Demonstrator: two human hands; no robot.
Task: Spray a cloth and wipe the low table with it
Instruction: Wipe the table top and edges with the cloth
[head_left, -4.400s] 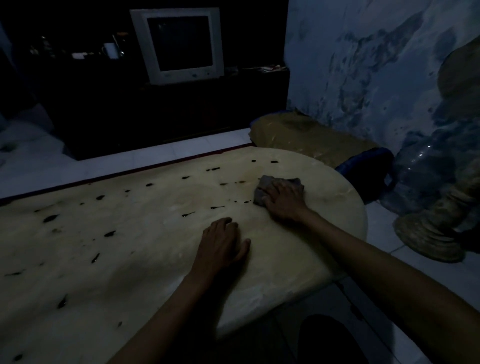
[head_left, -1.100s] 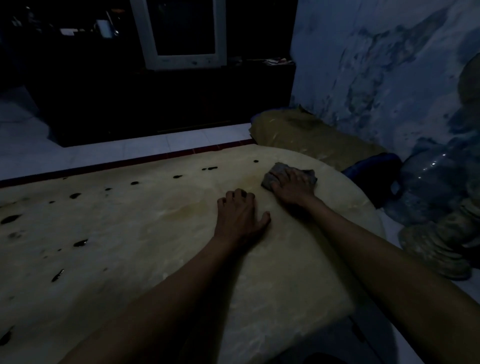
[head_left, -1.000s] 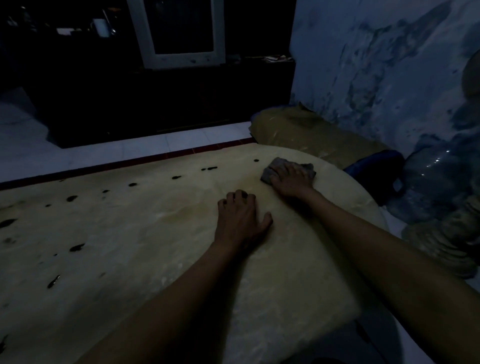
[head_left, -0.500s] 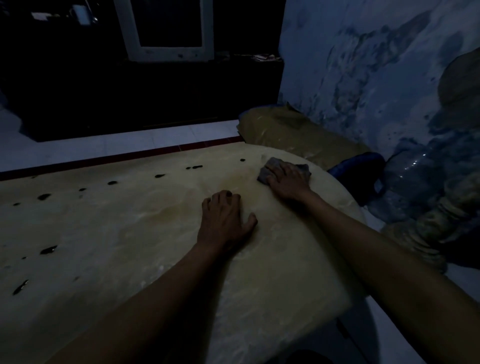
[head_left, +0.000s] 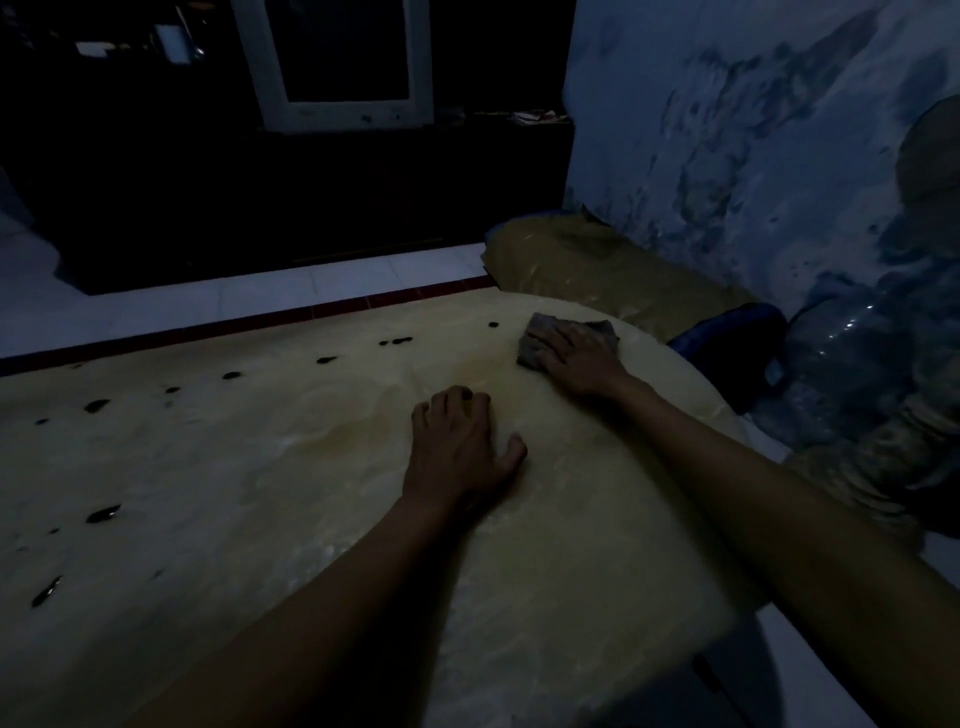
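Observation:
The low table has a pale yellow top with dark marks along its far and left parts. A small grey cloth lies near the table's far right edge. My right hand presses flat on the cloth, covering most of it. My left hand rests palm down on the bare tabletop, nearer to me and left of the cloth, fingers slightly curled and holding nothing. No spray bottle is in view.
A yellowish cushion and a dark blue object lie on the floor beyond the table's right end, against a stained wall. A white-framed monitor stands on a dark cabinet at the back. White floor tiles run behind the table.
My right hand has slid the cloth from the middle right of the table to near the far right edge. My left hand has shifted a little forward on the tabletop.

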